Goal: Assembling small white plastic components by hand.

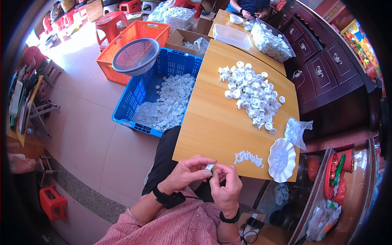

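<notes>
My left hand (192, 170) pinches a small white plastic part (209, 166) between thumb and fingers, just off the near edge of the wooden table (200, 134). Right beside it, my right hand (226, 184) is closed, its fingertips meeting near the same part; whatever they grip is too small to make out. On the table lies a large heap of white plastic parts (253, 94), with round caps showing among them. A small pile of tiny white pieces (248, 157) is spread nearer to me. To its right sits a white scalloped dish (290, 161) containing small pale pieces.
Left of the table stands a blue crate (130, 98) partly filled with white parts; a grey colander (136, 57) rests above it, against an orange crate (106, 63). A clear bag (298, 131) lies by the dish. Dark drawers (322, 71) line the right. Another person (249, 8) sits beyond the table.
</notes>
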Demonstrator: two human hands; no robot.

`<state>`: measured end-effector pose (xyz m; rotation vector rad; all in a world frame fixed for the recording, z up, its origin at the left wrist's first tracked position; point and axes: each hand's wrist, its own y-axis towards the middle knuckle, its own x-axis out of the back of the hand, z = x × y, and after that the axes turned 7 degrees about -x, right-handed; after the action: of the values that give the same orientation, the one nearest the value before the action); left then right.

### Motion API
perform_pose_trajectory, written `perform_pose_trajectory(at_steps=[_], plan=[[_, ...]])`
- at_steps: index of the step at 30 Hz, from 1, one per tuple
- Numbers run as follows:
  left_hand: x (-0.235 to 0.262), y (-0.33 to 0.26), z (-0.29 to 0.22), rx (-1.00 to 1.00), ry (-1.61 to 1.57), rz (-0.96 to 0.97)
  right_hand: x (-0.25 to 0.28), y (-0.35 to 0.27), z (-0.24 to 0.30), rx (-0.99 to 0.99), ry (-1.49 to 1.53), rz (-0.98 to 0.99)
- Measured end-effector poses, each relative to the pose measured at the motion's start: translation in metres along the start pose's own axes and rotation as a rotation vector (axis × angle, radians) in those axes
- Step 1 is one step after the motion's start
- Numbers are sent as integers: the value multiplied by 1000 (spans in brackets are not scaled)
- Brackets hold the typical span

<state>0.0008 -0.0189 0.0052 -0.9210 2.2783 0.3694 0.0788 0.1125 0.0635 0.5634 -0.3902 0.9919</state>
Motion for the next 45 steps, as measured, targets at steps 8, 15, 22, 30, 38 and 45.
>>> perform_pose_trajectory(at_steps=[8,15,22,30,38,45], plan=[[3,6,-2,-29,76,25,-6,2,-5,-30,39,-22],[3,4,-2,-59,61,29,-12,-2,-5,-51,72,-45],[8,4,-2,40,-63,-55,-6,-1,-6,-152,219,-23],[8,3,-2,33,-75,-65,-8,0,-5,-83,64,13],[8,3,1,14,-30,-88,-13,2,1,-68,43,8],[7,2,0,1,9,-74,-15,1,0,-76,46,-12]])
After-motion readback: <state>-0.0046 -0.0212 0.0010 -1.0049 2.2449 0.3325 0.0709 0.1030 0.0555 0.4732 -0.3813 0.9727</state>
